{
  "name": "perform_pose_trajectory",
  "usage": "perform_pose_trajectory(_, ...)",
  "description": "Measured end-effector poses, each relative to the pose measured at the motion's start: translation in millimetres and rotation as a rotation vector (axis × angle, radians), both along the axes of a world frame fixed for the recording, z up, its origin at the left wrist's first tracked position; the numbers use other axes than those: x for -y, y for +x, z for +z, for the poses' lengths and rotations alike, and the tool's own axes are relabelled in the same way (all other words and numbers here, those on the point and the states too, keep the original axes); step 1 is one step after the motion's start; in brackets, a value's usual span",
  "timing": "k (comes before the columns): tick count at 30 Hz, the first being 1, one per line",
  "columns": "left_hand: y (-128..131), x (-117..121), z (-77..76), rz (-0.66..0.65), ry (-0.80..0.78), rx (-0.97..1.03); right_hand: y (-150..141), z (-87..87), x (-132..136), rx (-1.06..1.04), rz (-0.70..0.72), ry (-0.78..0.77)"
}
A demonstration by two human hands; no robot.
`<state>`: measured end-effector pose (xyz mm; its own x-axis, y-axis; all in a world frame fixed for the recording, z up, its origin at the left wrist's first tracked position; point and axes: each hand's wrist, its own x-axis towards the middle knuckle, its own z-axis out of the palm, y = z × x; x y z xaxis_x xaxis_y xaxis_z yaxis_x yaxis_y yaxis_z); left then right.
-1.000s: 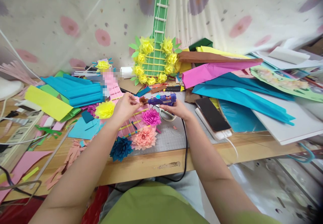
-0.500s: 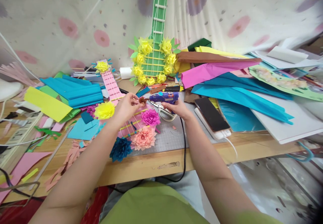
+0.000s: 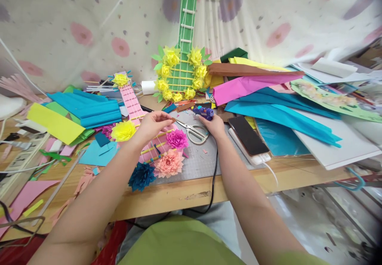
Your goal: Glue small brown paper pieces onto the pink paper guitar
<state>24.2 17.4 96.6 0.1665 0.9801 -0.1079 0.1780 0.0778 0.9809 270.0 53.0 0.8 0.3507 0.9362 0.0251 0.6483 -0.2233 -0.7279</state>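
My left hand (image 3: 153, 126) hovers over the pink paper guitar (image 3: 152, 142), fingers pinched on a small brown paper piece (image 3: 173, 119) that is mostly hidden. To the right, my right hand (image 3: 214, 125) grips a purple hot glue gun (image 3: 205, 113), its black cord running down over the table edge. Between the hands lie scissors (image 3: 193, 131) with pale handles on the grey cutting mat (image 3: 198, 161). Around the guitar body sit a yellow paper flower (image 3: 123, 131), a magenta flower (image 3: 177, 139), a peach flower (image 3: 169, 163) and a dark blue flower (image 3: 141, 176).
A green paper guitar (image 3: 183, 64) with yellow flowers stands at the back. Right of the mat, a phone (image 3: 248, 135) rests on a white power bank. Folded crepe paper (image 3: 280, 112) covers the right side; blue paper (image 3: 86, 108) and paper scraps lie left.
My right hand has drawn the glue gun to the right, away from my left hand and the brown piece, leaving the scissors more exposed. My left hand has barely moved.
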Motion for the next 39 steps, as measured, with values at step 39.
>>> perform_pose_trajectory(39,5.8,-37.0,-7.8,-0.206,0.595,-0.906,-59.7,41.8,20.2,-0.851,0.47,-0.127)
